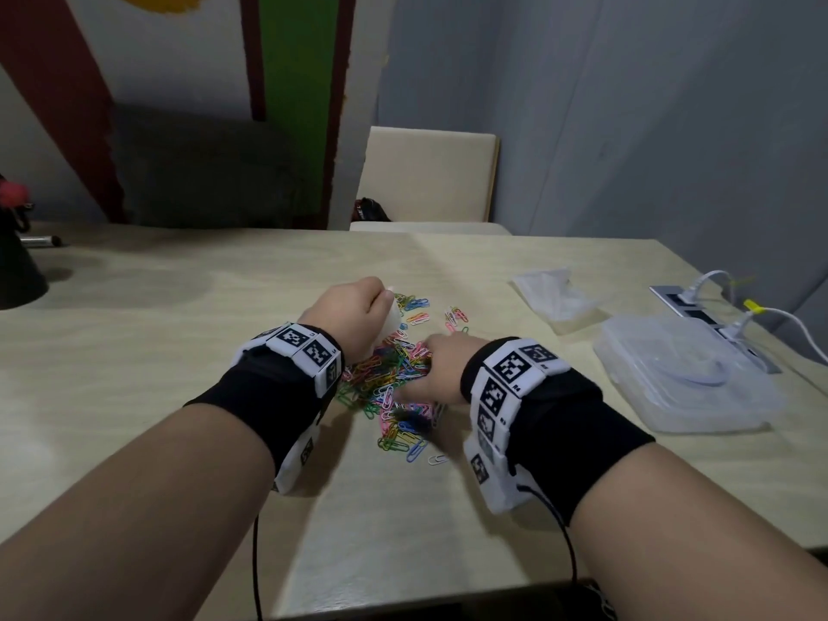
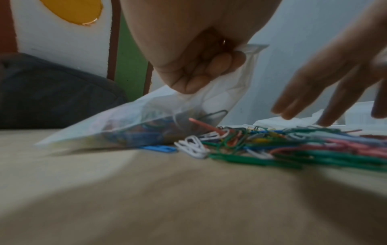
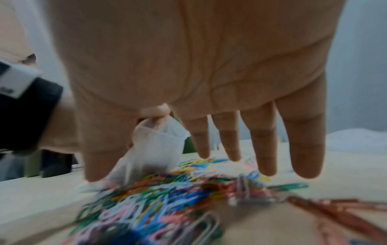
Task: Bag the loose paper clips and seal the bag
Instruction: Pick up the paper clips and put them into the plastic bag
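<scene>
A heap of coloured paper clips [image 1: 394,378] [image 2: 272,142] [image 3: 167,192] lies in the middle of the table. My left hand [image 1: 354,313] [image 2: 199,66] grips the mouth end of a small clear plastic bag [image 2: 136,121] [image 1: 389,327] [image 3: 155,149], whose lower end rests on the table with several clips inside. My right hand [image 1: 437,363] [image 3: 209,132] [image 2: 326,92] hovers palm down just over the heap, fingers straight and spread, holding nothing.
A clear plastic lidded box [image 1: 685,374] sits to the right, with more clear bags [image 1: 553,293] behind it and a power strip with white cables [image 1: 717,307] at the far right. A black object [image 1: 18,271] stands far left. A chair [image 1: 430,181] is behind the table.
</scene>
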Available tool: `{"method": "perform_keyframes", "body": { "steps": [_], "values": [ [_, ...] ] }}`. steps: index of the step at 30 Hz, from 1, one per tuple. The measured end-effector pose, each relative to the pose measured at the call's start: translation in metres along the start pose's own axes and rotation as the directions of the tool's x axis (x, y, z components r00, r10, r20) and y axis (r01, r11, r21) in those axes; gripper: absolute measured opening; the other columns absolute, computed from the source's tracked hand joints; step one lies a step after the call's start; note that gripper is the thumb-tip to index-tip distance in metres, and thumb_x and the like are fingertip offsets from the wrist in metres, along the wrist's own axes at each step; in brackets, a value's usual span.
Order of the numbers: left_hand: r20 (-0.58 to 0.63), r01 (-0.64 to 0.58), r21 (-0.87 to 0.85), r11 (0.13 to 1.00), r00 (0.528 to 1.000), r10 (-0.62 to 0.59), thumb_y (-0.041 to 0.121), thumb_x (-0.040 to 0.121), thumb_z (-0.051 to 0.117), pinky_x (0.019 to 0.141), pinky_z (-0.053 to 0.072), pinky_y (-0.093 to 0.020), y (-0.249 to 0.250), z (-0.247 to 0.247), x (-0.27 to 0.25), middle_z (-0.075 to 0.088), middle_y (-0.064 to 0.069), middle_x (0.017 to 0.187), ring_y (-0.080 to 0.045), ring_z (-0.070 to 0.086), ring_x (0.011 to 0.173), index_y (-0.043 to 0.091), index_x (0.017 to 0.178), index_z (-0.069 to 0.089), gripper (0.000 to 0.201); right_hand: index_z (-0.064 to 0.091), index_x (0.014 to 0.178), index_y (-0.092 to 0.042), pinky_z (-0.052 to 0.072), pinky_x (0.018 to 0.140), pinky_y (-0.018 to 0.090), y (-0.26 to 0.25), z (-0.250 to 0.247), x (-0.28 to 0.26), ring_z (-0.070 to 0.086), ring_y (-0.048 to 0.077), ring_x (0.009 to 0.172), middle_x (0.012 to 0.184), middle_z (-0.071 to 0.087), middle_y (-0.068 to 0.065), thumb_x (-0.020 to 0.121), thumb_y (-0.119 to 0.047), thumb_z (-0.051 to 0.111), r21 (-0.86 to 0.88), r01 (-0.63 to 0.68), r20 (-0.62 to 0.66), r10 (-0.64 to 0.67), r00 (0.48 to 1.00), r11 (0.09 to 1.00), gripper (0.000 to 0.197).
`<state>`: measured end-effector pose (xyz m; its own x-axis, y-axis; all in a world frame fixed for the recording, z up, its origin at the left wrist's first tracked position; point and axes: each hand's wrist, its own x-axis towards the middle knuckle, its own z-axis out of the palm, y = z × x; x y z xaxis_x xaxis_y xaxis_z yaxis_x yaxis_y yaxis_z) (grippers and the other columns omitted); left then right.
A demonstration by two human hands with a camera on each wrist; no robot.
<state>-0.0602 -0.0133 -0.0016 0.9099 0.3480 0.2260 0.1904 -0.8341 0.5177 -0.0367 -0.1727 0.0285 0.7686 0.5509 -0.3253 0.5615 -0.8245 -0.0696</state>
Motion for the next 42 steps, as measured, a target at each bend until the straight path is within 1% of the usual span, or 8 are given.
{"method": "perform_keyframes", "body": {
  "steps": [2, 6, 13, 17, 25, 28, 33, 42],
  "values": [
    [0.013, 0.009, -0.002, 1.000, 1.000, -0.009, 0.042, 0.095, 0.031, 0.072, 0.052, -0.044, 0.000, 0.000, 0.000, 0.059, -0.007, 0.075, -0.031, 0.058, 0.074, 0.022, 0.077, 0.047, 0.031, 0.048, 0.129, -0.017, 0.052, 0.084, 0.036, -0.009, 0.010, 0.004, 0.060, 0.026, 0.100, 0.118, 0.058, 0.006, 0.068, -0.073, 0.062, -0.062, 0.074, 0.033, -0.072, 0.997, 0.995, 0.084],
    [0.038, -0.001, 0.010, 1.000, 0.999, 0.000, 0.043, 0.094, 0.030, 0.076, 0.052, -0.044, 0.002, 0.000, -0.001, 0.058, -0.005, 0.075, -0.031, 0.057, 0.076, 0.024, 0.076, 0.047, 0.032, 0.054, 0.117, -0.015, 0.044, 0.070, 0.030, -0.013, 0.019, 0.011, 0.051, 0.025, 0.081, 0.111, 0.054, 0.008, 0.078, -0.055, 0.067, -0.132, 0.077, -0.024, -0.080, 0.996, 0.988, 0.057],
    [0.105, -0.036, -0.083, 0.996, 0.993, 0.045, 0.044, 0.092, 0.036, 0.073, 0.053, -0.043, 0.006, -0.001, -0.006, 0.060, -0.003, 0.068, -0.030, 0.059, 0.075, 0.023, 0.068, 0.045, 0.033, 0.056, 0.111, -0.008, 0.038, 0.070, 0.028, 0.000, 0.012, 0.020, 0.050, 0.027, 0.085, 0.112, 0.060, 0.013, 0.093, -0.017, 0.054, -0.163, 0.104, -0.062, -0.116, 0.991, 0.981, 0.020],
    [0.083, -0.076, -0.087, 0.993, 0.993, 0.083, 0.040, 0.094, 0.039, 0.075, 0.051, -0.044, 0.006, -0.001, -0.007, 0.061, -0.006, 0.076, -0.029, 0.056, 0.079, 0.021, 0.069, 0.047, 0.032, 0.064, 0.113, -0.007, 0.047, 0.081, 0.029, 0.001, 0.003, 0.023, 0.062, 0.027, 0.105, 0.114, 0.066, 0.010, 0.093, -0.017, 0.055, -0.155, 0.047, -0.013, -0.049, 0.999, 0.987, 0.024],
    [0.074, -0.094, -0.077, 0.993, 0.992, 0.099, 0.039, 0.094, 0.039, 0.076, 0.051, -0.044, 0.005, -0.001, -0.007, 0.059, -0.003, 0.072, -0.029, 0.056, 0.079, 0.025, 0.064, 0.043, 0.033, 0.073, 0.100, -0.011, 0.054, 0.085, 0.029, 0.015, -0.005, 0.025, 0.068, 0.022, 0.096, 0.102, 0.073, 0.005, 0.087, -0.029, 0.064, 0.151, -0.114, -0.214, 0.145, 0.966, 0.982, 0.024],
    [0.070, -0.103, -0.109, 0.989, 0.991, 0.111, 0.036, 0.095, 0.040, 0.075, 0.051, -0.043, 0.007, -0.001, -0.007, 0.057, -0.004, 0.070, -0.030, 0.056, 0.079, 0.023, 0.067, 0.045, 0.031, 0.070, 0.082, -0.012, 0.056, 0.085, 0.032, 0.021, -0.010, 0.026, 0.069, 0.021, 0.085, 0.092, 0.075, 0.006, 0.083, -0.026, 0.070, 0.480, -0.078, -0.299, 0.247, 0.922, 0.874, 0.014],
    [0.079, -0.129, -0.180, 0.975, 0.986, 0.145, 0.029, 0.096, 0.042, 0.074, 0.049, -0.041, 0.008, 0.000, -0.008, 0.052, 0.000, 0.061, -0.031, 0.057, 0.077, 0.015, 0.073, 0.049, 0.028, 0.062, 0.067, -0.019, 0.060, 0.083, 0.037, 0.019, -0.014, 0.037, 0.067, 0.019, 0.073, 0.074, 0.068, 0.003, 0.080, -0.010, 0.070, 0.889, 0.031, -0.169, 0.265, 0.949, 0.456, 0.018],
    [0.041, -0.137, -0.174, 0.975, 0.988, 0.146, 0.027, 0.096, 0.043, 0.061, 0.032, -0.027, 0.005, 0.003, -0.004, 0.051, 0.002, 0.062, -0.018, 0.046, 0.063, 0.023, 0.061, 0.041, 0.036, 0.054, 0.074, -0.014, 0.056, 0.067, 0.022, -0.001, -0.009, 0.051, 0.063, 0.016, 0.071, 0.081, 0.062, 0.005, 0.090, -0.010, 0.058, 0.948, -0.034, -0.006, 0.123, 0.992, 0.318, 0.017]
  ]
}}
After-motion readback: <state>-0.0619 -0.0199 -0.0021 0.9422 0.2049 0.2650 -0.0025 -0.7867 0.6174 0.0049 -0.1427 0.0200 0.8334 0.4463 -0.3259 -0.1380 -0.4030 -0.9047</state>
